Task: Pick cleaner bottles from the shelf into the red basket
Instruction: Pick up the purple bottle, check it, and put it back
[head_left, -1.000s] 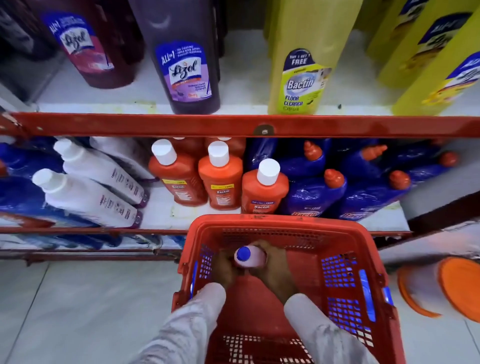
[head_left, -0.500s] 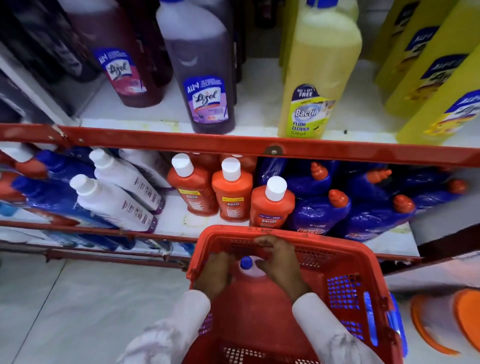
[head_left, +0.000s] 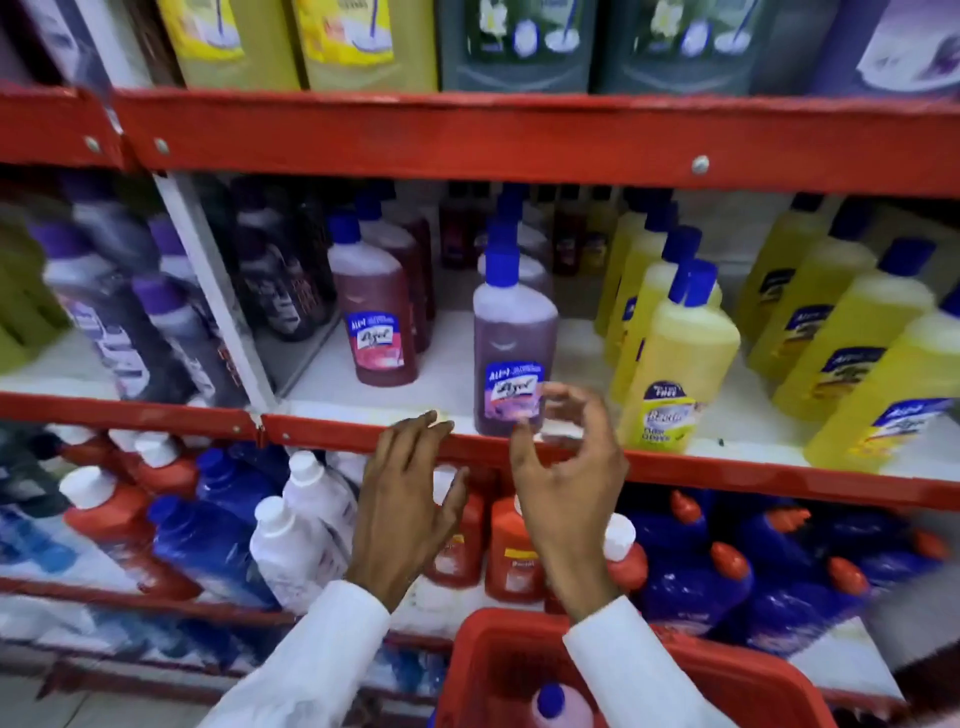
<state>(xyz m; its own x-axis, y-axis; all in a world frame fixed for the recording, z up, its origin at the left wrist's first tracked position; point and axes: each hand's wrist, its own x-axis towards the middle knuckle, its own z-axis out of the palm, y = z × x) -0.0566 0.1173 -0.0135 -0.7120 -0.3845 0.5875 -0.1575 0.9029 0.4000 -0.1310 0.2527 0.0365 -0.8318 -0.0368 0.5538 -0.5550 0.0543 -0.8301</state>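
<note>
Bottle (head_left: 563, 705) dropped off, it now lies in the red basket (head_left: 498, 649) below the wrists. Both hands, left hand (head_left: 402, 506) and right hand (head_left: 569, 486), have risen empty with fingers spread; the purple bottle (head_left: 514, 353) on the shelf (head_left: 337, 436) just beyond the right fingertips looks the next pick.

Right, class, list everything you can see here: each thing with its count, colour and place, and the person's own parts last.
Shelf rack: one, red rails, three tiers.
Large packs: several, yellow, dark and purple, top tier.
Purple bottle: one, blue cap, middle tier front, between the hands.
Maroon bottle: one, blue cap, to its left.
Yellow bottles: many, blue caps, middle right.
Orange bottles: several, white caps, bottom centre.
Blue bottles: several, orange caps, bottom right.
Red basket: one, bottom.
Pink bottle: one, blue cap, in basket.
Left hand: open.
Right hand: open.
</note>
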